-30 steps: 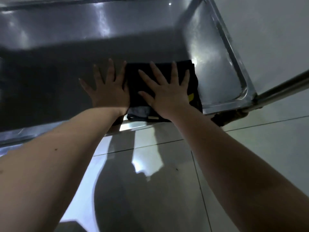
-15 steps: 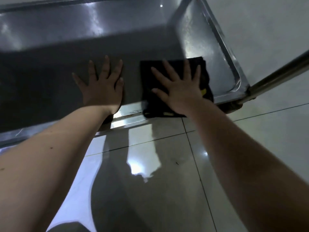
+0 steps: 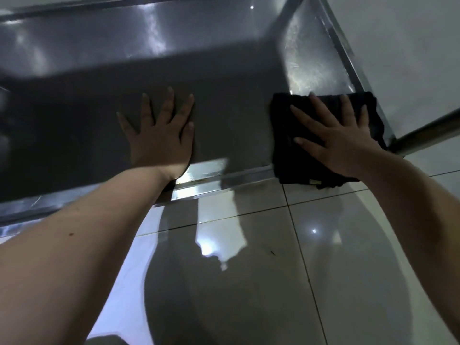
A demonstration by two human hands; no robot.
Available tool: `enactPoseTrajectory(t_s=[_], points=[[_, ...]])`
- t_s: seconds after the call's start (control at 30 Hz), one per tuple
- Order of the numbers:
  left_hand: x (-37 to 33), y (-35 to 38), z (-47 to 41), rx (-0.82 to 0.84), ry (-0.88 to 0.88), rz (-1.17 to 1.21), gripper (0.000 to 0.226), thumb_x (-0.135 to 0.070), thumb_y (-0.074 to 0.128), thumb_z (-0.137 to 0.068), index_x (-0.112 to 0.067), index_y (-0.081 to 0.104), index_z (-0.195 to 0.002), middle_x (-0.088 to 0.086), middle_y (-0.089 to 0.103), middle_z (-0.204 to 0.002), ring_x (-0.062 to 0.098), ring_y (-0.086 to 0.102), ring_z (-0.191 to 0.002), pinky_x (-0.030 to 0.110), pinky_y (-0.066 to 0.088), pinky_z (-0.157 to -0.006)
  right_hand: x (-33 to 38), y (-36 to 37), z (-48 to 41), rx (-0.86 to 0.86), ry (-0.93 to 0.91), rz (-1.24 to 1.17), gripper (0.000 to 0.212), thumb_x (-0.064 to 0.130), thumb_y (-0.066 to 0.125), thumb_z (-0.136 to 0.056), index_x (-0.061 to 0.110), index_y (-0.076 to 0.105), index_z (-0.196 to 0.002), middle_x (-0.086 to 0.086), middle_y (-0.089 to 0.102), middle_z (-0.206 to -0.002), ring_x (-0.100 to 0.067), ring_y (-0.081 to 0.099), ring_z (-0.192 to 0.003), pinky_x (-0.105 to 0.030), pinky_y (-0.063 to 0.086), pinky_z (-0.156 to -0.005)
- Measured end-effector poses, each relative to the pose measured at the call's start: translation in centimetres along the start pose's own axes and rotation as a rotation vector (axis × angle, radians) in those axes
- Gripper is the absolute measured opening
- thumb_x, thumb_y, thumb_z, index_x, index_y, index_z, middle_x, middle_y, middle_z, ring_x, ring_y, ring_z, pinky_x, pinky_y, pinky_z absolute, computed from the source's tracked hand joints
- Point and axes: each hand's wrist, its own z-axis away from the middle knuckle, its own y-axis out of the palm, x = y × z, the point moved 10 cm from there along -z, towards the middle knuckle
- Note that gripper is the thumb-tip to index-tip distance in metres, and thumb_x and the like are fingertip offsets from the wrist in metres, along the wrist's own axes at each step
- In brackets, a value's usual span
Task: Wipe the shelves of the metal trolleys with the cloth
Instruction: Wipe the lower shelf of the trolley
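A low steel trolley shelf (image 3: 236,100) with a raised rim fills the upper part of the head view, mostly in shadow. A folded black cloth (image 3: 283,145) lies at the shelf's near right corner and hangs slightly over the front rim. My right hand (image 3: 336,140) presses flat on the cloth with fingers spread. On the bare metal to the left, apart from the cloth, my left hand (image 3: 161,135) rests flat with fingers spread.
A round metal trolley leg or bar (image 3: 433,133) juts out from the shelf's right corner. Glossy grey floor tiles (image 3: 249,270) lie below the front rim (image 3: 204,185). A pale wall or floor area (image 3: 410,46) lies to the right of the shelf.
My right hand has slid the cloth to the right, from beside my left hand to the shelf's right corner. The left hand has stayed flat in much the same place.
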Motion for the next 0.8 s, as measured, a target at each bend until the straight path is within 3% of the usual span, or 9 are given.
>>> enactPoseTrajectory(t_s=[0.17, 0.33, 0.47, 0.63, 0.8], points=[[-0.1, -0.1, -0.1, 0.008, 0.008, 0.005, 0.052, -0.049, 0.017, -0.101, -0.051, 0.006, -0.152, -0.012, 0.001, -0.165, 0.036, -0.005, -0.151, 0.072, -0.006, -0.110, 0.9, -3.4, -9.5, -0.065, 0.064, -0.040, 0.059, 0.072, 0.014, -0.093, 0.059, -0.005, -0.147, 0.014, -0.012, -0.164, -0.044, -0.015, -0.147, -0.069, -0.009, -0.112], [0.0, -0.2, -0.1, 0.023, 0.003, 0.001, 0.053, -0.048, 0.017, -0.102, -0.050, 0.002, -0.152, -0.012, -0.001, -0.165, 0.034, -0.006, -0.151, 0.072, -0.005, -0.110, 4.6, -5.0, -14.7, -0.097, 0.164, -0.112, 0.061, 0.071, 0.015, -0.094, 0.054, 0.000, -0.151, 0.009, -0.004, -0.165, -0.048, -0.012, -0.146, -0.074, -0.009, -0.108], [0.2, 0.1, -0.1, 0.039, -0.006, -0.004, 0.054, -0.047, 0.018, -0.102, -0.049, 0.001, -0.153, -0.012, -0.004, -0.165, 0.033, -0.007, -0.151, 0.072, -0.005, -0.110, 9.4, -3.8, -9.4, -0.117, 0.052, -0.108, 0.061, 0.069, 0.016, -0.095, 0.052, -0.002, -0.151, 0.011, -0.005, -0.165, -0.047, -0.011, -0.146, -0.070, -0.008, -0.111], [0.3, -0.2, 0.0, 0.024, -0.025, 0.022, 0.052, -0.044, 0.021, -0.104, -0.051, 0.004, -0.153, -0.013, -0.003, -0.165, 0.032, -0.007, -0.151, 0.070, -0.007, -0.111, 15.4, 0.1, 0.6, -0.018, -0.160, -0.046, 0.062, 0.069, 0.010, -0.093, 0.054, -0.017, -0.147, 0.015, -0.025, -0.160, -0.045, -0.026, -0.143, -0.070, -0.011, -0.111], [0.7, 0.0, -0.3, 0.090, 0.026, 0.091, 0.051, -0.046, 0.020, -0.104, -0.052, 0.005, -0.152, -0.015, -0.004, -0.164, 0.030, -0.009, -0.151, 0.067, -0.009, -0.113, 15.4, -0.1, 0.2, -0.063, -0.165, -0.021, 0.063, 0.071, 0.003, -0.088, 0.056, -0.016, -0.146, 0.016, -0.022, -0.161, -0.044, -0.022, -0.145, -0.070, -0.010, -0.111]])
